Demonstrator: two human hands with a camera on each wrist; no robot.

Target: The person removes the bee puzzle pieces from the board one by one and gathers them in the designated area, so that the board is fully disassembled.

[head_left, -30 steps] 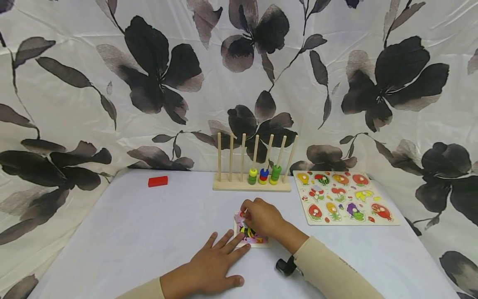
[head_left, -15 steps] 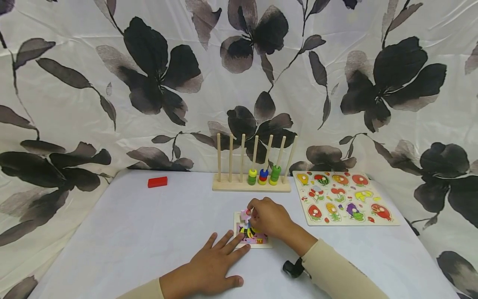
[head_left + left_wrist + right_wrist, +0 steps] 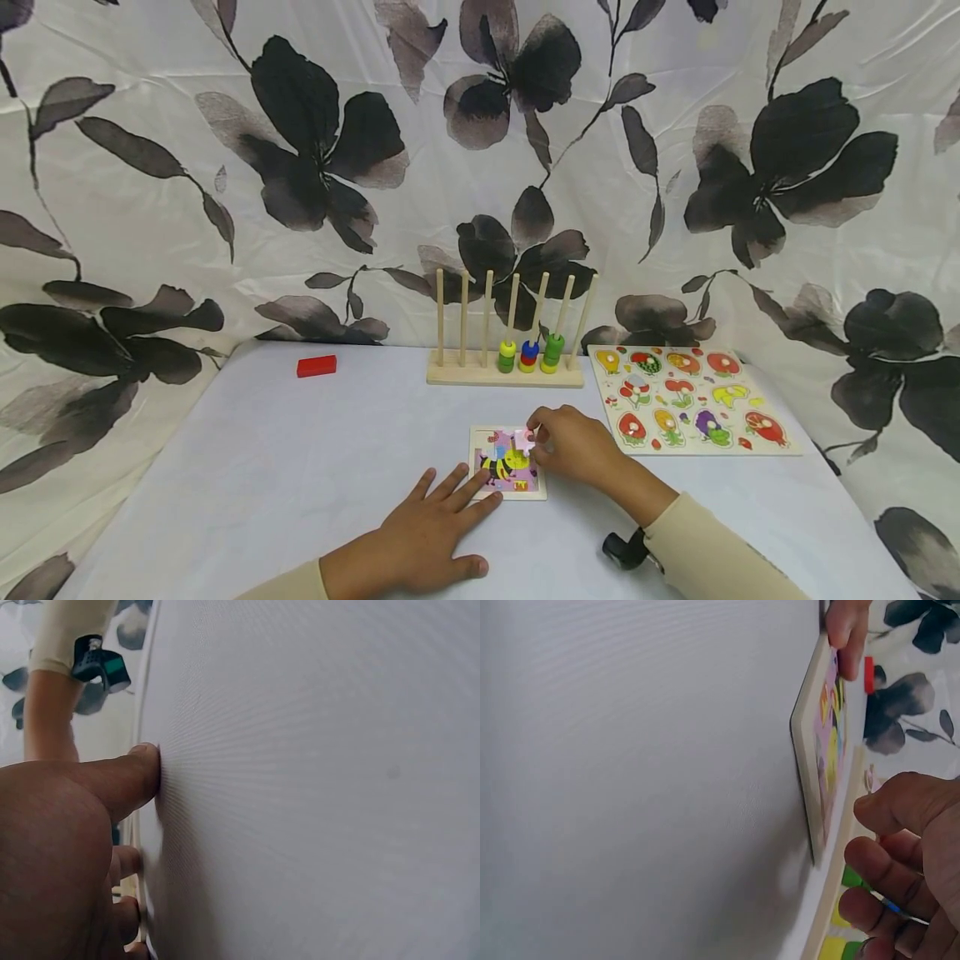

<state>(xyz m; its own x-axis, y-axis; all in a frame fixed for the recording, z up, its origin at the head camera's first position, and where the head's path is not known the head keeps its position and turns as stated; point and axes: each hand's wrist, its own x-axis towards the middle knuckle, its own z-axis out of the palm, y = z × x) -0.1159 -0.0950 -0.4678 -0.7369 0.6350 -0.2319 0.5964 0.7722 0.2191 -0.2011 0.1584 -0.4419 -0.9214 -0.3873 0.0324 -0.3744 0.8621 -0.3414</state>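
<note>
A small framed bee puzzle (image 3: pixel 509 495) lies on the table. My left hand (image 3: pixel 429 533) is spread flat, its fingertips resting on the puzzle's left edge and lower left corner. Over the puzzle's upper right corner, my right hand (image 3: pixel 577 446) pinches a pink puzzle piece (image 3: pixel 522 442) between thumb and fingers. The right wrist view shows the puzzle frame (image 3: pixel 804 750) beside the curled fingers of my right hand (image 3: pixel 904 862), which mostly hide the piece. In the left wrist view the thumb of my left hand (image 3: pixel 60 847) touches the white tabletop.
Behind the puzzle stands a wooden peg rack (image 3: pixel 504 377) with coloured beads on three pegs. A fruit puzzle board (image 3: pixel 705 400) lies at the right, and a red block (image 3: pixel 317 366) at the back left. Floral cloth (image 3: pixel 480 167) hangs behind the table (image 3: pixel 315 442).
My right hand has moved right with the pink piece, from the puzzle's upper left to its upper right, uncovering more of the bee picture. My left hand has stayed in place.
</note>
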